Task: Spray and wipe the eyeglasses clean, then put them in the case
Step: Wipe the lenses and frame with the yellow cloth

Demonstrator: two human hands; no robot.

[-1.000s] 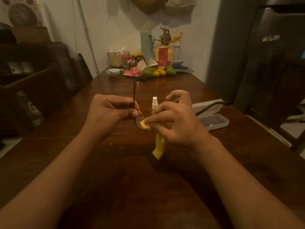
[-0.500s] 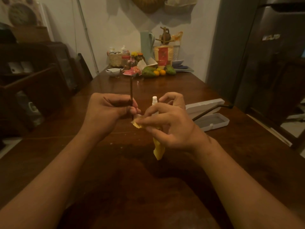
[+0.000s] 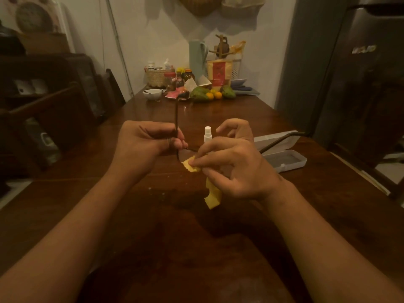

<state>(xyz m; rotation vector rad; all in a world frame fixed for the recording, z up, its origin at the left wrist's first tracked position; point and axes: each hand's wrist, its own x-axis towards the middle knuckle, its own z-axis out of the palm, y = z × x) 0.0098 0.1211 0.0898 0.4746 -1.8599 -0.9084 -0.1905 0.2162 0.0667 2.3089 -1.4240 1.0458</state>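
You work at a long dark brown wooden desk (image 3: 196, 254). Its top is smooth and a little glossy, and it runs from the bottom of the frame up to a plain white wall (image 3: 153, 29) at the upper centre. A tall dark grey refrigerator (image 3: 371, 88) fills the right edge, and a dark wooden chair (image 3: 112, 88) stands at the left side of the desk.

There is one pair of dark thin-framed eyeglasses (image 3: 185, 154), one yellow cloth (image 3: 213, 193), one small white spray bottle (image 3: 207, 134) and one pale translucent plastic case (image 3: 288, 161). At the far end of the desk I count one white bowl (image 3: 152, 94), one woven basket (image 3: 156, 78), one pale green jug (image 3: 196, 57), two small oranges (image 3: 213, 95) and two green fruits (image 3: 200, 94).

The eyeglasses are in the centre of the frame, held above the desk between your two hands. One thin temple points straight up and the other reaches right, in front of the case. The fingers (image 3: 175, 142) of your left hand (image 3: 140, 145) are curled round the frame beside the round clear lens. Your right hand (image 3: 236, 169) pinches the yellow cloth against this lens between thumb and forefinger. The cloth is soft, has a zigzag edge, and its loose end hangs below the hand. The spray bottle is a slim cylinder and stands upright behind the hands. The case is a rounded rectangle and lies open on the desk at the right, with its lid tilted back.
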